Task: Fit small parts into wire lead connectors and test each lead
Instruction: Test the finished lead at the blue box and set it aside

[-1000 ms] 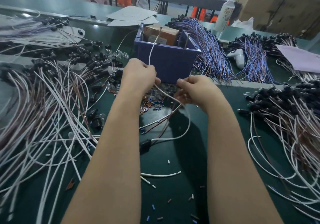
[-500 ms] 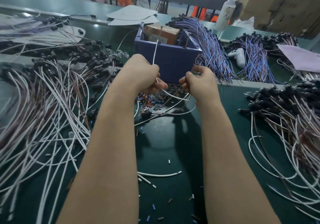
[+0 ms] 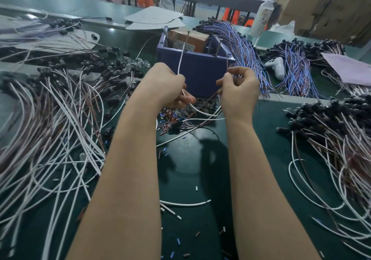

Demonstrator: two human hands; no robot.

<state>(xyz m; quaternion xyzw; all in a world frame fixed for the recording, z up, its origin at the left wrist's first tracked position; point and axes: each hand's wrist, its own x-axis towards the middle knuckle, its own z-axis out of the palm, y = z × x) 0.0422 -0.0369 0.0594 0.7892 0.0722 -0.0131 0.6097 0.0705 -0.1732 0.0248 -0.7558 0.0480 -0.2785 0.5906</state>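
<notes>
Left hand (image 3: 166,85) grips the white lead (image 3: 180,63), right hand (image 3: 239,93) pinches the brown lead (image 3: 227,64), both rising toward the blue box (image 3: 200,77) behind.

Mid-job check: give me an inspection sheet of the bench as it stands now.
Surface: dark green bench mat, glossy.
Job's things: thin white wire lead and thin brown wire lead rise before the blue plastic bin; heap of small red and blue parts under the hands.
Clutter: cut wire bits scattered on the mat.
Grippers: left hand grips the white lead; right hand pinches the brown lead.
Cables: white-and-brown lead piles both sides; blue-purple bundles behind.
Surroundings: white bottle, cardboard boxes.
</notes>
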